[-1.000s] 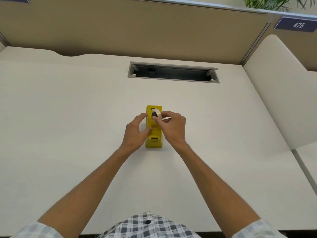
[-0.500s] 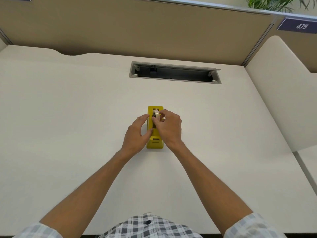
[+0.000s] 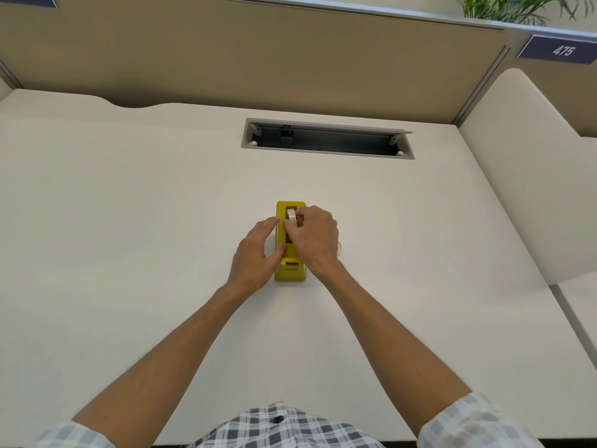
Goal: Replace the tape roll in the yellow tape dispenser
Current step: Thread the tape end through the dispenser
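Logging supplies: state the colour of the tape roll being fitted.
Pale cream or off-white tape roll, seen in the head view.

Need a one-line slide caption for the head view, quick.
Right hand lowers a tape roll into the yellow dispenser while the left hand steadies it on the desk.

One yellow tape dispenser (image 3: 290,270); one tape roll (image 3: 292,216); two hands, left (image 3: 256,255) and right (image 3: 315,240); one desk (image 3: 129,237).
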`<action>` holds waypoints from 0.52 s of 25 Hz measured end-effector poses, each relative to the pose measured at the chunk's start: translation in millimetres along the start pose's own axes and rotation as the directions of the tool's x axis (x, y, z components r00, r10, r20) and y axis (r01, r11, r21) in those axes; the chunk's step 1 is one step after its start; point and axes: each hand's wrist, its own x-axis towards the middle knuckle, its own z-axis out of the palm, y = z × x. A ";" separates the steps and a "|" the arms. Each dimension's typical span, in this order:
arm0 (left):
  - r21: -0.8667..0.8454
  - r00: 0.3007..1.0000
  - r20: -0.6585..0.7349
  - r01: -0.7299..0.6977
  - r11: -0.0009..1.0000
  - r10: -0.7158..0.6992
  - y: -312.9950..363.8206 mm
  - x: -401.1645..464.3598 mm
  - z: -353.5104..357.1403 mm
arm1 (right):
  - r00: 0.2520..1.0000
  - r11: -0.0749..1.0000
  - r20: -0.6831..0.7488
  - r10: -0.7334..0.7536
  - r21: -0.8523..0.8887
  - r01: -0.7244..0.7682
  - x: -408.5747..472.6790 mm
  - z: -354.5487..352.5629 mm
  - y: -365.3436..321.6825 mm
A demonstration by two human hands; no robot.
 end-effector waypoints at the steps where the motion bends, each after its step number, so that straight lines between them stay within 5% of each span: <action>1: 0.002 1.000 -0.002 -0.002 1.000 0.002 -0.3 0.0 0.2 | 1.000 1.000 0.003 -0.001 -0.006 0.001 0.4 0.6 0.4; 13: 0.030 0.997 -0.045 -0.057 0.998 0.058 3.5 -0.1 -0.5 | 0.986 0.983 -0.004 -0.166 -0.079 0.165 -16.3 -6.8 13.0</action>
